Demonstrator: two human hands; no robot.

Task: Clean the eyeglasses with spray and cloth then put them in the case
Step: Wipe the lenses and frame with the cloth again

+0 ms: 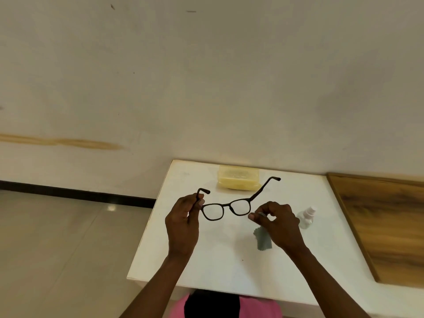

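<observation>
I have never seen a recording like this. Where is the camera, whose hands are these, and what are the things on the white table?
There is no machine here. A person wears one camera on the head, so you look forward and down at that person's own two bare hands. The left hand holds the black glasses by one arm, above the table, with both arms unfolded. The right hand pinches a grey cloth close to one lens; the cloth hangs down below the fingers. On the table lie a yellow case, closed, near the wall, and a small clear spray bottle behind the right hand. A wooden board lies on the right.
</observation>
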